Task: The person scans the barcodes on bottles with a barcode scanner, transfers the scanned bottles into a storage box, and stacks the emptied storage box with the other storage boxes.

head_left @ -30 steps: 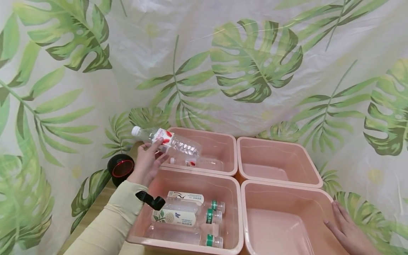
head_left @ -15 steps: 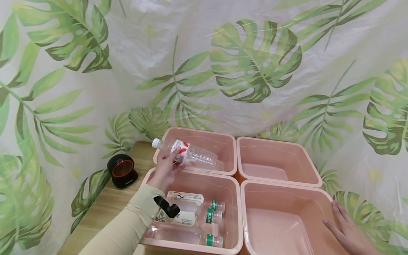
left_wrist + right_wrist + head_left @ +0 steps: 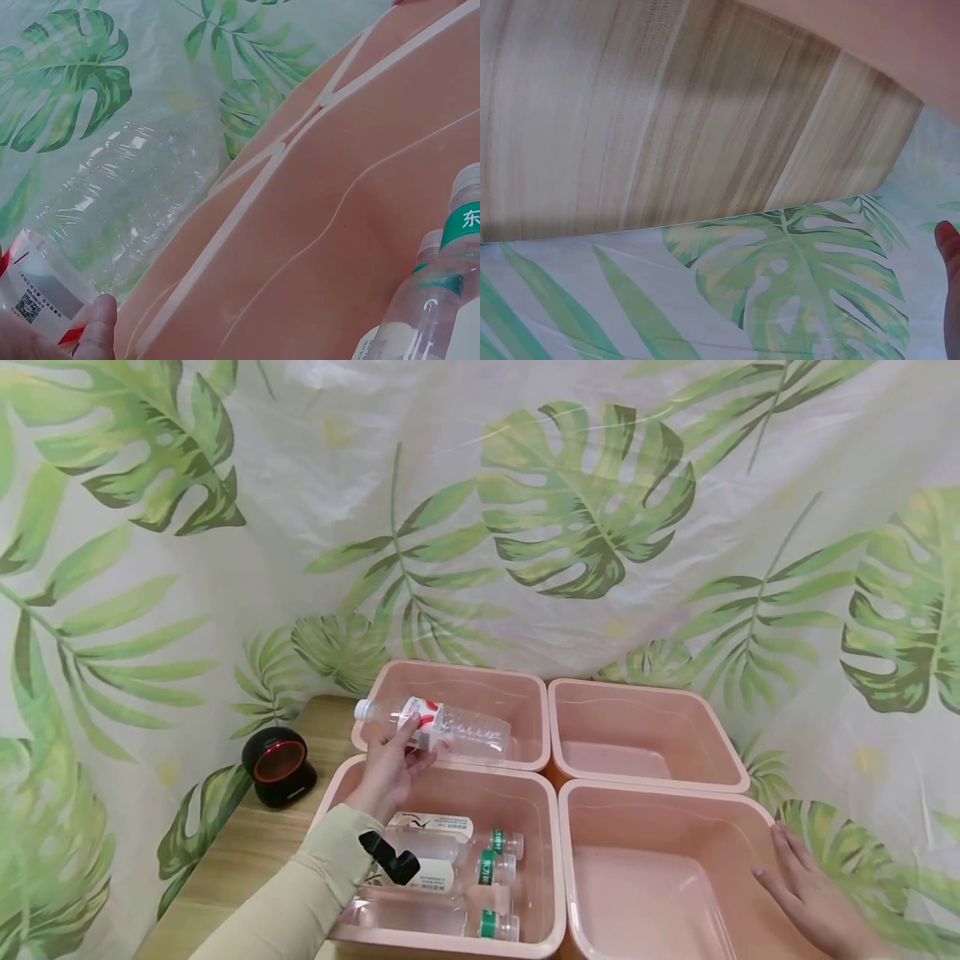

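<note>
My left hand (image 3: 392,770) grips a clear plastic bottle (image 3: 474,737) around its white and red label. The bottle lies nearly level over the back left pink bin (image 3: 491,681), white cap to the left. In the left wrist view, the bottle's ribbed clear body (image 3: 127,206) and a fingertip at the label show. Several clear bottles with green neck bands (image 3: 420,914) lie in the front left bin (image 3: 558,868), below my left forearm. My right hand (image 3: 813,893) rests at the right rim of the front right bin (image 3: 637,789), fingers extended, holding nothing.
A back right pink bin (image 3: 637,689) completes a two-by-two block on a wooden table (image 3: 232,852). Left of the bins stands a black rounded device (image 3: 279,768) with a red ring. A leaf-print curtain (image 3: 420,510) hangs close behind.
My left hand has carried the bottle right and slightly down, from the back left bin's outer side to over it. The right hand stays at its rim. The head view has shifted slightly.
</note>
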A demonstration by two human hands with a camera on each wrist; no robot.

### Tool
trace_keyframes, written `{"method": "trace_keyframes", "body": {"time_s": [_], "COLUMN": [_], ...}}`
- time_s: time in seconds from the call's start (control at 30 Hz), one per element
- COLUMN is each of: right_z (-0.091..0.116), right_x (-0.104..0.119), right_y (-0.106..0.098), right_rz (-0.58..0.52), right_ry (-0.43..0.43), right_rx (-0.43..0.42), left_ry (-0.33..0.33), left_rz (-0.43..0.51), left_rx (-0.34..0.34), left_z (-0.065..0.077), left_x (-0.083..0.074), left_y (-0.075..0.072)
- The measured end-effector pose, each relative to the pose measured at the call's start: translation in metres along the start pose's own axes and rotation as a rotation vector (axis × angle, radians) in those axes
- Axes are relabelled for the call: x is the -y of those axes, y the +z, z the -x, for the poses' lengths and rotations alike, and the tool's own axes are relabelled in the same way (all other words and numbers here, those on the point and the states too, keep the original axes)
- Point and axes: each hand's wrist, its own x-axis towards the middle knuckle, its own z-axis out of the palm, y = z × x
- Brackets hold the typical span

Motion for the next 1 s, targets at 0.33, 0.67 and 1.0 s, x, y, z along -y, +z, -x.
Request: {"method": "trace_keyframes", "body": {"time_s": [0.33,0.67,1.0], "right_z": [0.0,-0.003,0.0], "right_x": [0.001,0.0,0.001], "right_y": [0.001,0.0,0.0], "right_rz": [0.001,0.018,0.001], "right_ry": [-0.013,-0.033,-0.014], "right_rx": [-0.014,-0.031,-0.02], "left_ry": [0.001,0.063,0.258], "left_rz": [-0.008,-0.599,-1.747], "left_rx": [0.021,0.524,1.009], "left_z": [0.0,0.024,0.058], "left_x": [0.002,-0.009,0.005], "left_y": [-0.002,-0.002,-0.002]}}
